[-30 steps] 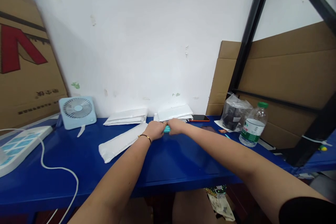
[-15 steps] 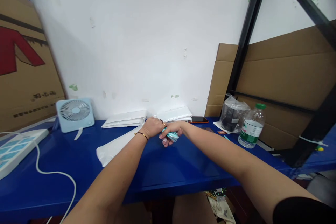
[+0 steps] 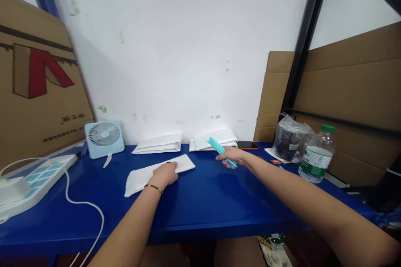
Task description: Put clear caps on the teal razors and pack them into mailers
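A bundle of thin turquoise sticks [image 3: 215, 145] is held in my right hand [image 3: 232, 156], above the blue table, its far end pointing up and left. My left hand [image 3: 166, 174] rests on a long white packet [image 3: 140, 177] lying on the table. Its fingers are curled down and partly hidden, so whether they grip the packet cannot be made out. Behind my hands, two stacks of folded white packets lie against the wall, one on the left [image 3: 158, 144] and one on the right [image 3: 200, 141].
On the blue table [image 3: 219, 208], a light blue fan [image 3: 105, 138] and a power strip [image 3: 46, 177] with a white cable stand left. To the right are a phone [image 3: 247, 145], a bagged dark container [image 3: 286, 142] and a water bottle [image 3: 316, 156]. Cardboard [image 3: 351, 104] stands behind them.
My hands were together over the sticks and have moved apart. My right hand has carried the sticks right, while my left hand has come down onto the white packet. The view has shifted slightly.
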### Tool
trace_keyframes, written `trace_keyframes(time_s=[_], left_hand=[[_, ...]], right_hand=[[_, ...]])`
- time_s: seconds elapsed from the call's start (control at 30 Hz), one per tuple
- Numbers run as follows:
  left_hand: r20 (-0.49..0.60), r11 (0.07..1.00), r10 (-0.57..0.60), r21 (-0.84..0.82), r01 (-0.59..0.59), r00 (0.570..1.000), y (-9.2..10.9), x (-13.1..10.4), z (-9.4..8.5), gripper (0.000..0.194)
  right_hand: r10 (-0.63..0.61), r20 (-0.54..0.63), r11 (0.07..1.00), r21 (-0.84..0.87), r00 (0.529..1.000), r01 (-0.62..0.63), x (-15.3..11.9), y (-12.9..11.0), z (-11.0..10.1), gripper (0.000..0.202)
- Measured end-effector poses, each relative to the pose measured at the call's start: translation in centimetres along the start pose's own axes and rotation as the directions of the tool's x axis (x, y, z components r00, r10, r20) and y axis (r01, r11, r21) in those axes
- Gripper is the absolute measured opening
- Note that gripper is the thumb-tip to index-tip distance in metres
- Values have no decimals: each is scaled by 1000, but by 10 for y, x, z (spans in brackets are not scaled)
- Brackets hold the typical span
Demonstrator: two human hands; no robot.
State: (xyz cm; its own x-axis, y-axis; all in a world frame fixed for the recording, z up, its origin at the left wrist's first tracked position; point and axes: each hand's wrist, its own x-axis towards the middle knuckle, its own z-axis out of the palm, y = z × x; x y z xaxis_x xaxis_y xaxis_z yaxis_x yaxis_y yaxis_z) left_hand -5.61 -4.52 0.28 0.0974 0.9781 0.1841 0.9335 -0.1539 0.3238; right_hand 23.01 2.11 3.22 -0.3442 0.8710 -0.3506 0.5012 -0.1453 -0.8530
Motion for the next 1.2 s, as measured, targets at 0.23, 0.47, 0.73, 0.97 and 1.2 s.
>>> trace_keyframes(time_s=[0.23,0.47,0.73,0.97,1.2], left_hand=[[279,890,392,-356,-285,877,14,-76,-11,58],[26,998,-49,-44,51,998,31,-57,-12,52],[297,993,47,94,-78,954,50,-40,-15,100],[238,981,192,-13,-194,952,34,-27,-3,105],[55,949,281,-167,-269,958,35,-24,-5,78]], right_hand=[[-181,3,983,-17,984,181,-27,14,-3,30],[-216,-76,910,-376,973,173,-40,22,-2,23],[-372,-150,439,-898,916,31,-51,17,10,18],[-393,-40,175,-984,919,32,-53,22,21,20],[-374,-90,155,-987,923,-34,-56,20,14,23]])
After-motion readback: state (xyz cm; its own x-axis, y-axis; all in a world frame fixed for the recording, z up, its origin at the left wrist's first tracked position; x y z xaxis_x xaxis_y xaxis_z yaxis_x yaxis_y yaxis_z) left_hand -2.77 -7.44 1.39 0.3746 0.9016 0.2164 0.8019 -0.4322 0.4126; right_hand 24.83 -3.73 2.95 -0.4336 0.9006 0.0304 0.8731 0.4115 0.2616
